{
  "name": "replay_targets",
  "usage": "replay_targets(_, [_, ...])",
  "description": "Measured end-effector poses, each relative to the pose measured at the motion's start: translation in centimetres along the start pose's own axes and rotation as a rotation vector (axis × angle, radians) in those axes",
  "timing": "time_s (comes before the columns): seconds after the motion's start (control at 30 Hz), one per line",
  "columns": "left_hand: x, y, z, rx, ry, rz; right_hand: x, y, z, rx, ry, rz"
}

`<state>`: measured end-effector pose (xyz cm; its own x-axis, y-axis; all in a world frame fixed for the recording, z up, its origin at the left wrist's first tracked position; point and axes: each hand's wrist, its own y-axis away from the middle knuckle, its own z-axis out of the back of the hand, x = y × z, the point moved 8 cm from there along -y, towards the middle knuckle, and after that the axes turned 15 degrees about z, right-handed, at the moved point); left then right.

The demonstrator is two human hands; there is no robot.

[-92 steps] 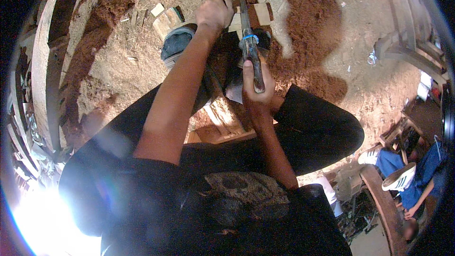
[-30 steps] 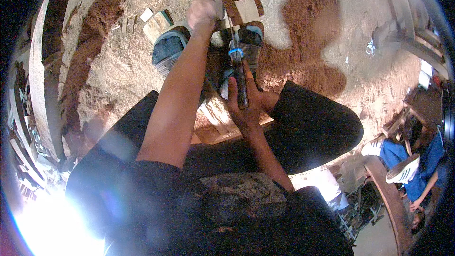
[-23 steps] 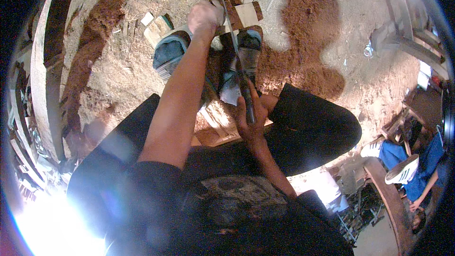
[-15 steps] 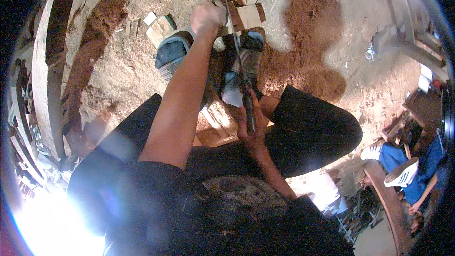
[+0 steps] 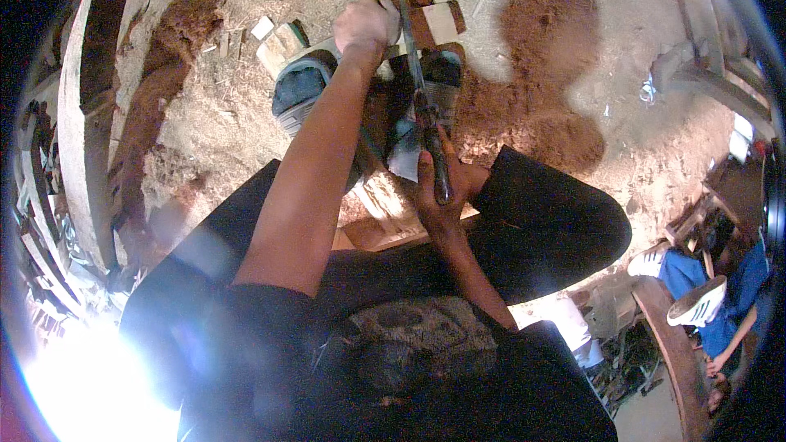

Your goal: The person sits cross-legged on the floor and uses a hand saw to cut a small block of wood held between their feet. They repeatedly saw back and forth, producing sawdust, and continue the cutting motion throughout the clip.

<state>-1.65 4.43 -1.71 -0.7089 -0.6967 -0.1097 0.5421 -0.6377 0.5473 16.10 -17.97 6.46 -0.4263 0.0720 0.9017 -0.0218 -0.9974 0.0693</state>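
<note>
Here the right hand (image 5: 442, 214) clasps a long-bladed tool (image 5: 416, 71) — left hand (image 5: 364, 24) outstretched, its grip unclear.

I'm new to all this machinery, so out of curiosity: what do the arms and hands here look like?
They're a person's, with no machine parts or cables showing. The bare left hand and bare right hand have no gloves. On the left, a short black cloth sleeve belongs to a black cloth shirt; the right sleeve's edge is hard to tell.
</note>
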Motion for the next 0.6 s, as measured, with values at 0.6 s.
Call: replay_targets(0.6, [1.7, -2.7, 0.5, 0.039, -0.142, -0.197, 4.2, -3.9, -1.4, 0.013, -0.126, 0.173])
